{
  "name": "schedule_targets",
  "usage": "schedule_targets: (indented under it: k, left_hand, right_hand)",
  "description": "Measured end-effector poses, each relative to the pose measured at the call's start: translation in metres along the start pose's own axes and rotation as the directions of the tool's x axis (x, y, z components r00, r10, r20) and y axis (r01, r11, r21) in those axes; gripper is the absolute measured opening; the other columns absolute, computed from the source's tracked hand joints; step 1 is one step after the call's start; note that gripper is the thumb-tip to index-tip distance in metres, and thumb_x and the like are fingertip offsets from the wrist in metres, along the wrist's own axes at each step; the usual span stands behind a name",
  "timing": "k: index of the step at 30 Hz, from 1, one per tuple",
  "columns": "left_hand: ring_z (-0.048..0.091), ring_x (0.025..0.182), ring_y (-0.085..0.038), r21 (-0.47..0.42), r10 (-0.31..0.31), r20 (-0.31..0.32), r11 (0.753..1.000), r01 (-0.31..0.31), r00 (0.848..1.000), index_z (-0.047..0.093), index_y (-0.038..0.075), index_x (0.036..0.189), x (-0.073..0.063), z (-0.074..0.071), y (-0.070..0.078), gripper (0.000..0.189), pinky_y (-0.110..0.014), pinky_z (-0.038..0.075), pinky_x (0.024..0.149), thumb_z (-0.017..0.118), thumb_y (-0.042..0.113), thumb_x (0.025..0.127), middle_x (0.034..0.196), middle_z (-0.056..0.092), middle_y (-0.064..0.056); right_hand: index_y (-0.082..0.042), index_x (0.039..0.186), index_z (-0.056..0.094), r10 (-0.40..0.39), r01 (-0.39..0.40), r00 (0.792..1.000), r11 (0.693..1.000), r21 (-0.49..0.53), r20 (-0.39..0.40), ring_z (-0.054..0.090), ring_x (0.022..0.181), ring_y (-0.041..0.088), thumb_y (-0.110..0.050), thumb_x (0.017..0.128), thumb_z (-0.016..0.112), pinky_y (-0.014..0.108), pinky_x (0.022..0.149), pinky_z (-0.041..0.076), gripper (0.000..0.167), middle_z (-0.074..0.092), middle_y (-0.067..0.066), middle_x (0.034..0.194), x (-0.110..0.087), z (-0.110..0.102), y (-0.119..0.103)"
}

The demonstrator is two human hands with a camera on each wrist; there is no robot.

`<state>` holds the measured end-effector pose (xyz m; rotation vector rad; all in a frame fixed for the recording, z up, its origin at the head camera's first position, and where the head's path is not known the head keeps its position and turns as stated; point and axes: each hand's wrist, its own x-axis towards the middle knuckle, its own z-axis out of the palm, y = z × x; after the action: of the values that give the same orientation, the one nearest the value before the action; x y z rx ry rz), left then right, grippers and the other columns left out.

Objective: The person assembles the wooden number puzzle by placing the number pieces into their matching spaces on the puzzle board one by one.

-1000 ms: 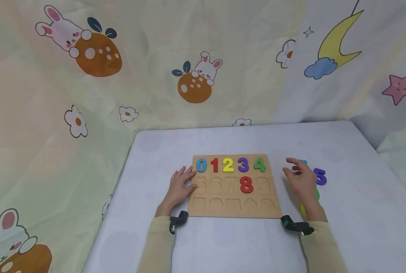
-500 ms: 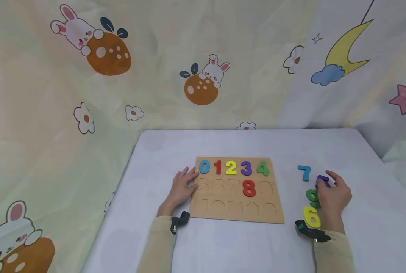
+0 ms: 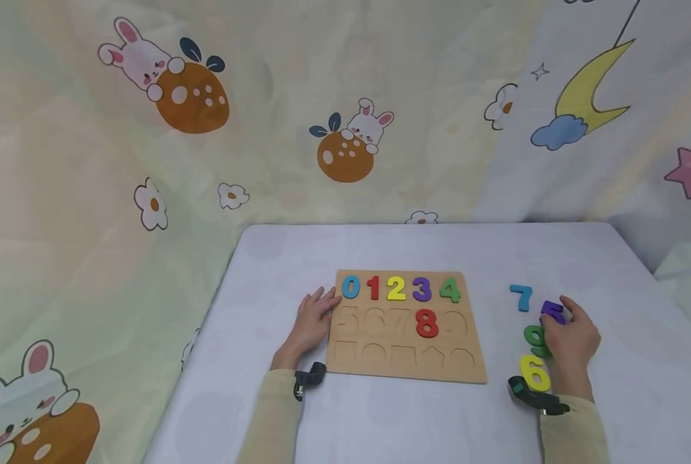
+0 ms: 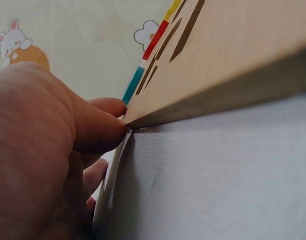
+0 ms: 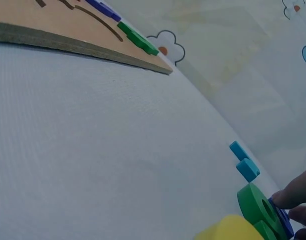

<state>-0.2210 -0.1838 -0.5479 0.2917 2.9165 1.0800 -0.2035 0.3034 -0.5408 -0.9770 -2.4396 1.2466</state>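
A wooden number board lies on the table, with a blue 0, red 1, yellow 2, purple 3 and green 4 in its top row and a red 8 in the middle row. My left hand touches the board's left edge with its fingers stretched out. To the right of the board, my right hand pinches a purple number 5 between thumb and finger. The right wrist view shows the purple 5 beside the green 9.
A blue 7, a green 9 and a yellow 6 lie in a loose column between board and right hand. The white-covered table ends at a patterned cloth backdrop.
My right hand has moved right from beside the board to the purple 5 and taken hold of it, and the 5 has turned. My left hand stays at the board's edge.
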Motion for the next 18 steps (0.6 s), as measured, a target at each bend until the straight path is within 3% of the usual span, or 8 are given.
schedule_targets:
  k: [10, 18]
  left_hand:
    - [0.019, 0.149, -0.020, -0.007, -0.003, -0.001, 1.000, 0.003, 1.000, 0.057, 0.015, 0.137, 0.000, -0.001, 0.002, 0.041, -0.042, 0.003, 0.123, 0.050, 0.006, 0.097, 0.154, 0.039, 0.003]
    - [0.018, 0.149, -0.020, -0.027, -0.012, -0.002, 1.000, 0.012, 1.000, 0.057, 0.014, 0.137, -0.001, -0.002, 0.003, 0.041, -0.041, 0.002, 0.123, 0.050, 0.006, 0.097, 0.154, 0.039, 0.003]
  right_hand:
    - [-0.011, 0.155, 0.027, -0.028, 0.045, 0.991, 0.991, -0.128, 0.132, 0.021, 0.143, 0.047, -0.014, 0.095, 0.054, 0.062, 0.114, 0.026, 0.066, 0.024, 0.025, 0.157, 0.000, -0.005, -0.004]
    - [-0.010, 0.156, 0.019, -0.067, 0.109, 0.967, 0.981, -0.162, 0.246, 0.021, 0.140, 0.052, -0.010, 0.093, 0.054, 0.066, 0.110, 0.027, 0.072, 0.020, 0.031, 0.155, 0.003, -0.013, -0.001]
